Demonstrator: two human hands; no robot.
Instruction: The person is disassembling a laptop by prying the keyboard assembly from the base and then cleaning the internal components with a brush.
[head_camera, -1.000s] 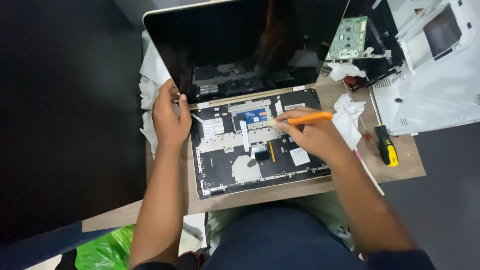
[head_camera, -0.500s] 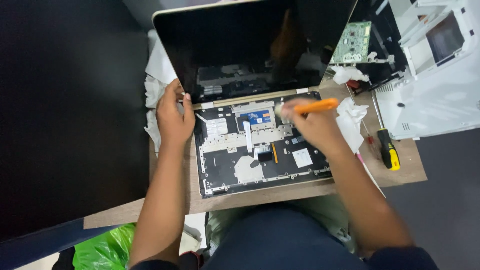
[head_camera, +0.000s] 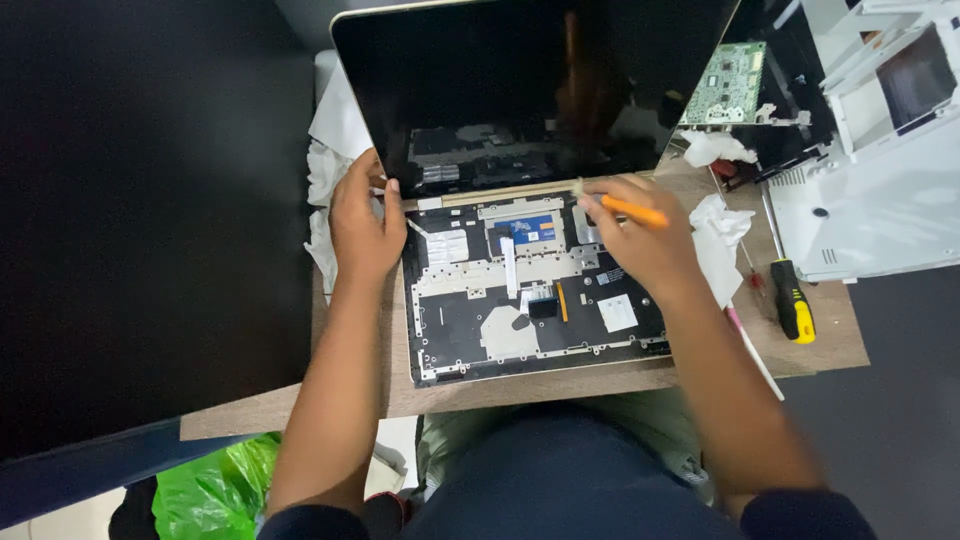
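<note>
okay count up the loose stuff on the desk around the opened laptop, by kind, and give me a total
Screwdrivers, yellow and black handle: 1
Orange-handled tools, in the right hand: 1
Green circuit boards: 1
Crumpled white tissues by the right hand: 2
White paper bunched by the left hand, pieces run together: counted as 1
Total: 6

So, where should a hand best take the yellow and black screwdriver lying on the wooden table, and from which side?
Grip the yellow and black screwdriver by its thick handle, coming from above. It lies flat on the wooden table near the right edge; the handle is the widest part and nothing covers it.
</note>
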